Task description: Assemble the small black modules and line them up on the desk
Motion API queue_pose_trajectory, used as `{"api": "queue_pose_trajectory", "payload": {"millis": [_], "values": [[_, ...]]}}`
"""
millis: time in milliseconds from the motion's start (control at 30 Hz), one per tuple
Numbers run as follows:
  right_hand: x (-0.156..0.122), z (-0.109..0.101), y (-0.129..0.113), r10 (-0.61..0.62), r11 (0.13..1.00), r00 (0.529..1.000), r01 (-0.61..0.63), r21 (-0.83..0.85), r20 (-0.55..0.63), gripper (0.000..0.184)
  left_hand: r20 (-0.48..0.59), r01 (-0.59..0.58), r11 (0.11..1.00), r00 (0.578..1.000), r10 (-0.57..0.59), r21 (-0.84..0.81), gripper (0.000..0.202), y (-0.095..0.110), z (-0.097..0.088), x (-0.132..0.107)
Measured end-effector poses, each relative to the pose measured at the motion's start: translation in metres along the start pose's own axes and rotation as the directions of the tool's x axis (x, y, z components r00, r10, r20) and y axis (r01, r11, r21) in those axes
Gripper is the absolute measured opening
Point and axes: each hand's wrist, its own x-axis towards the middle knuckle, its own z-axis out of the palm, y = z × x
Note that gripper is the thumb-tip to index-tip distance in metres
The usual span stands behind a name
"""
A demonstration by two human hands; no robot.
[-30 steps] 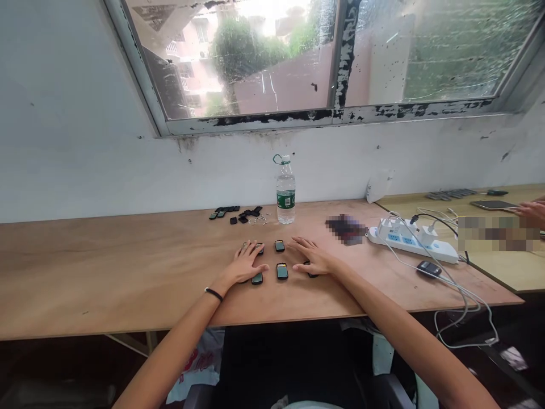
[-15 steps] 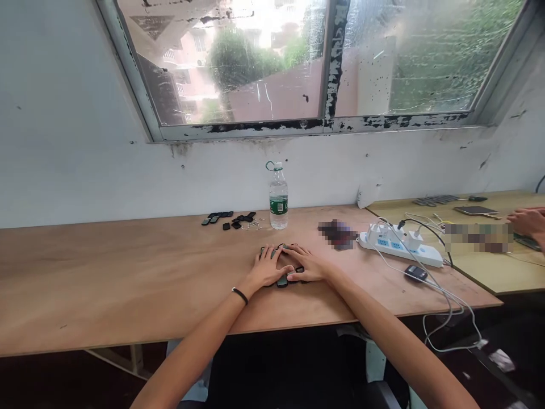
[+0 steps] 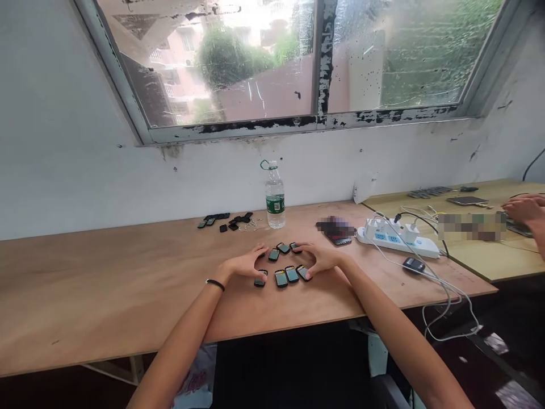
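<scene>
Several small black devices with grey screens lie on the wooden table in two loose rows, among them one device point(image 3: 281, 278) at the near middle and another point(image 3: 283, 248) at the back. My left hand point(image 3: 246, 264) curves around the left end of the group, thumb on a device point(image 3: 260, 279) and fingers apart. On the right end, my right hand point(image 3: 319, 258) spreads over the group, its thumb touching a tilted device point(image 3: 304, 273) and its fingertips at a device point(image 3: 294, 247) in the back row. Neither hand is lifting anything.
A water bottle point(image 3: 275, 199) stands at the back, beside a pile of black parts point(image 3: 240, 220) and small metal bits. To the right are a power strip point(image 3: 400, 241) with cables, a dark device point(image 3: 413, 265), and another person's hands point(image 3: 525, 207).
My hands have moved apart from lying close together over the devices to the two ends of the group. The devices are now uncovered and more spread out.
</scene>
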Motion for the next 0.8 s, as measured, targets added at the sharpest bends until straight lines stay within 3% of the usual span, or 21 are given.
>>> {"api": "queue_pose_trajectory", "payload": {"millis": [200, 300, 433, 533, 633, 700, 800], "values": [[0.003, 0.007, -0.007, -0.019, 0.999, 0.991, 0.023, 0.025, -0.132, 0.088, 0.004, -0.064, 0.994, 0.998, 0.064, -0.085, 0.113, -0.006, -0.028, 0.018], [0.008, 0.012, -0.006, -0.007, 0.998, 0.987, 0.017, 0.059, -0.159, 0.075, -0.063, -0.05, 0.994, 0.997, 0.044, -0.096, 0.104, -0.011, -0.021, 0.023], [0.016, 0.017, -0.002, -0.049, 0.997, 0.974, 0.062, 0.05, -0.223, 0.057, -0.234, -0.043, 0.982, 0.972, -0.001, -0.184, 0.072, -0.018, -0.001, 0.027], [0.018, 0.018, -0.001, -0.069, 0.997, 0.962, 0.074, 0.01, -0.263, 0.051, -0.372, -0.008, 0.981, 0.926, -0.067, -0.196, 0.056, -0.018, 0.013, 0.03], [0.021, 0.019, -0.004, -0.1, 0.994, 0.949, 0.11, 0.017, -0.299, 0.048, -0.499, 0.067, 0.98, 0.853, -0.153, -0.185, 0.063, -0.018, 0.019, 0.034], [0.028, 0.018, -0.01, -0.139, 0.989, 0.933, 0.147, -0.001, -0.332, 0.042, -0.517, 0.09, 0.976, 0.837, -0.182, -0.198, 0.064, -0.019, 0.018, 0.034], [0.055, 0.017, -0.022, -0.189, 0.982, 0.921, 0.18, -0.057, -0.34, 0.029, -0.48, 0.083, 0.972, 0.858, -0.183, -0.222, 0.05, -0.028, 0.012, 0.032]]}}
